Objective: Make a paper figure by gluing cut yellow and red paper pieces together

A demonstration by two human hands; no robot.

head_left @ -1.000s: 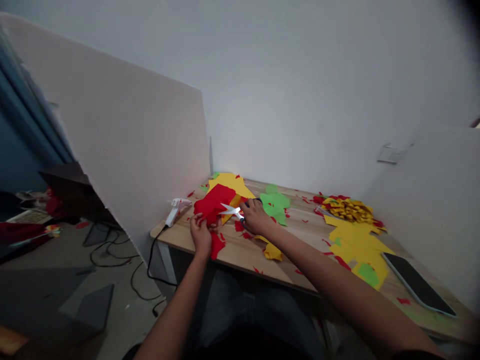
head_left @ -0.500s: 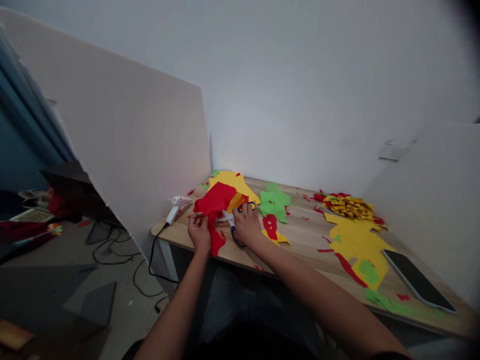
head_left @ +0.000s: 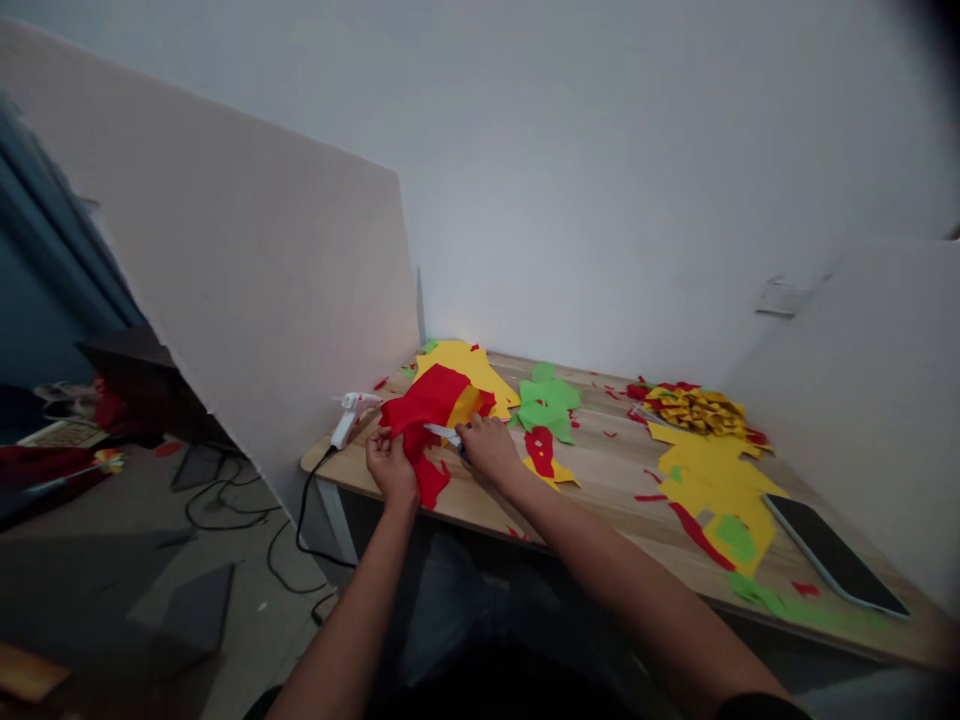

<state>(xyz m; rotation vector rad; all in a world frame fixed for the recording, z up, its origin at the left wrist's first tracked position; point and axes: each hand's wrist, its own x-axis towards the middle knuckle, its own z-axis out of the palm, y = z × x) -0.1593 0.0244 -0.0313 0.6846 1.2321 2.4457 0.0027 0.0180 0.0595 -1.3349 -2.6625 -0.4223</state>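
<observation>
My left hand (head_left: 392,465) pinches the near edge of a red sheet (head_left: 420,405), which looks like felt. In my right hand (head_left: 489,447) is a pair of scissors (head_left: 442,432); the blades point left and lie against the red sheet, and the handles are mostly hidden by my fingers. Under and beyond the red sheet lies yellow sheet material (head_left: 491,376). Just left of my left hand stands a white glue gun (head_left: 350,416). A red piece with holes (head_left: 539,450) rests on a yellow scrap to the right of my right hand.
Green pieces (head_left: 548,405) lie mid-table. Farther right are a pile of folded yellow strips (head_left: 697,411), a yellow sheet (head_left: 705,470) with scraps, and a phone or tablet (head_left: 836,555). A black cord (head_left: 304,510) hangs over the table's left edge beside a partition (head_left: 285,250).
The scissors' blades, spread before, now look closed together along the red sheet. Both hands have shifted slightly left, and the red sheet's near edge has been lifted a little.
</observation>
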